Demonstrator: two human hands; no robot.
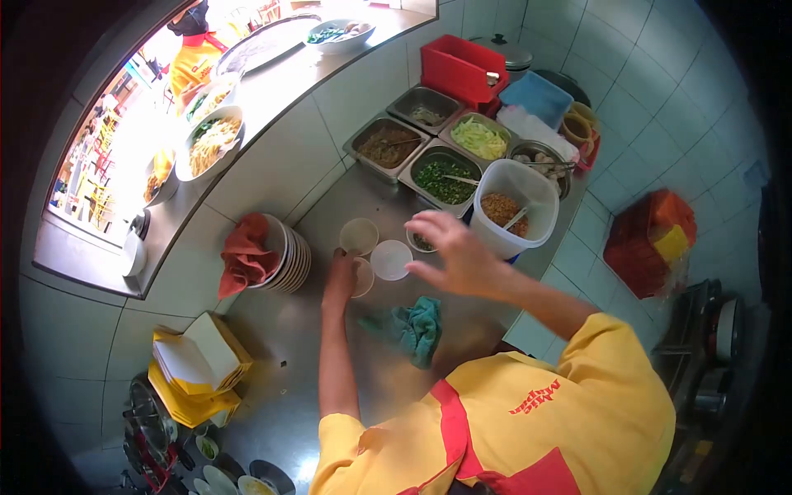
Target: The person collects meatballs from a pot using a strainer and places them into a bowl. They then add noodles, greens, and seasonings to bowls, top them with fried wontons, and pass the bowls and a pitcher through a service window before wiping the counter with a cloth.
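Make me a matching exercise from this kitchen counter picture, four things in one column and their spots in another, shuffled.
Things:
1. crumpled teal cloth
2. red cloth
3. white plastic tub of fried bits
4. left hand

Places:
A. draped over the stack of white plates
B. on the steel counter below the round clear cups
C. touching a round clear cup
D. right of the steel tray of chopped greens

Pairs: 1-B, 2-A, 3-D, 4-C

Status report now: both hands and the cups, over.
Left hand on a small plastic cup. Right hand open, hovering above cups on the steel counter. Green cloth lies close beside them.
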